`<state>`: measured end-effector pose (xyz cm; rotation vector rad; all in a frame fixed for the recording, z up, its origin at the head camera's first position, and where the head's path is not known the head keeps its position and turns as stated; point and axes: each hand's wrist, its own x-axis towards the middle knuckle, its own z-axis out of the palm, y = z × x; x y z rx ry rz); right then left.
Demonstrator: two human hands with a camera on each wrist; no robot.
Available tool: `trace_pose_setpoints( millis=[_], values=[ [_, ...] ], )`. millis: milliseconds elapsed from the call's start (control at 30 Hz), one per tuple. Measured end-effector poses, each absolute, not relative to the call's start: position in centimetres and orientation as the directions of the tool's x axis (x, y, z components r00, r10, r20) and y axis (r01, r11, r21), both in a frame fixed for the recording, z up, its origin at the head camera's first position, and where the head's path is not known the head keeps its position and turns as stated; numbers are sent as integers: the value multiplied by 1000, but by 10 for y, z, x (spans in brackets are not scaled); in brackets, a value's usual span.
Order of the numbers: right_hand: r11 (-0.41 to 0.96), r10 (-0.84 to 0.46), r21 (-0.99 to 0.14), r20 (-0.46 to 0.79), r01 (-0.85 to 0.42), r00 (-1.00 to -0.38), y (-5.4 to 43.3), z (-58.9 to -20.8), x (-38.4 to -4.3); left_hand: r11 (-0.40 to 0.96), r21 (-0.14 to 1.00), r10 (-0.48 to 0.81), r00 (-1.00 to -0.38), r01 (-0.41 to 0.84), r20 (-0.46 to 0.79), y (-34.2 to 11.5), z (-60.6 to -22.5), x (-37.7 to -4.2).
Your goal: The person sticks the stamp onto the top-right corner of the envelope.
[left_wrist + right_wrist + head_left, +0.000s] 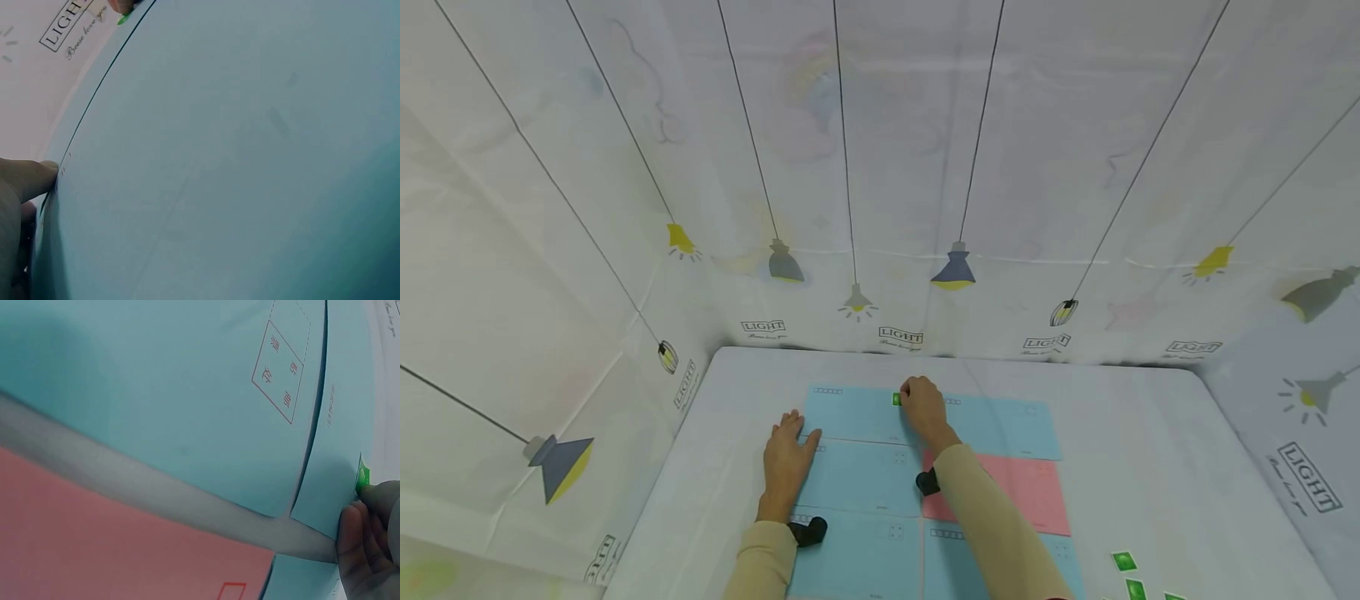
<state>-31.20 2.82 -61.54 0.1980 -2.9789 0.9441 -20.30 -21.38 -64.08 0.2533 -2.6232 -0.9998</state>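
A small green stamp point(897, 399) is at the upper right corner of the top left blue envelope point(857, 414). My right hand point(925, 408) pinches this stamp between thumb and fingers; in the right wrist view the stamp point(363, 477) stands tilted at the fingertips. My left hand point(786, 462) rests with spread, fairly straight fingers at the left edge of the envelopes, its thumb touching near the seam between the top envelope and the middle left blue envelope point(861, 479). The left wrist view shows that thumb point(37, 175) on the envelope's edge.
Envelopes lie in two columns on the white table point(1142, 433); the right column has a blue envelope point(1007, 425) above a pink envelope point(1030, 492), with another blue one point(951, 567) below. Loose green stamps point(1124, 562) lie at the front right. A printed white cloth wall point(895, 200) stands behind.
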Motion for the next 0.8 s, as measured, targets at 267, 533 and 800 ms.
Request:
trace_pose_setpoints(
  millis=[267, 533, 800],
  values=[
    [804, -113, -582, 53, -123, -992, 29, -618, -313, 738, 673, -276, -934, -54, 228, -213, -639, -203],
    [806, -117, -581, 34, -114, -993, 28, -620, -314, 734, 677, -281, -933, -59, 224, -213, -640, -203],
    [821, -125, -558, 24, -117, -992, 28, -617, -313, 738, 672, -278, -935, -61, 221, -214, -641, -203]
  ],
)
